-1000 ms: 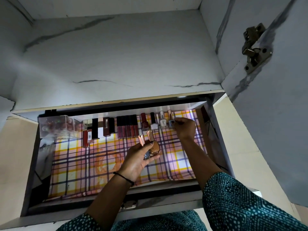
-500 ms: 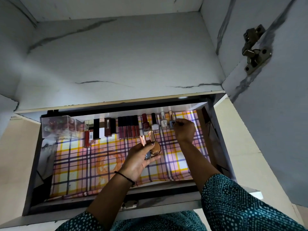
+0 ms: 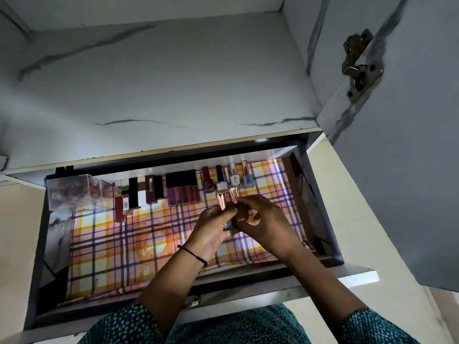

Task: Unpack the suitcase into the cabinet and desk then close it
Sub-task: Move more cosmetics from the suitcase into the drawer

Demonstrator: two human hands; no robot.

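An open drawer (image 3: 320, 202) lined with plaid paper (image 3: 106, 249) sits under the cabinet shelf (image 3: 159, 78). Along its back edge stands a row of lipsticks (image 3: 182, 187) and nail polish bottles (image 3: 233, 178). My left hand (image 3: 211, 232) grips two nail polish bottles with rose-gold caps (image 3: 221, 201) above the drawer's middle. My right hand (image 3: 263, 222) has come against them and pinches the right-hand one, a brownish bottle (image 3: 242, 214). The suitcase is out of view.
A clear plastic box (image 3: 74, 192) of small items stands in the drawer's back left corner. The open cabinet door (image 3: 402, 150) with its metal hinge (image 3: 357, 65) hangs at the right. Tiled floor (image 3: 17, 244) shows on both sides of the drawer.
My right hand left the pale blue bottle standing at the right end of the row and drew back to the bottles in my left hand, which rose slightly toward the row.
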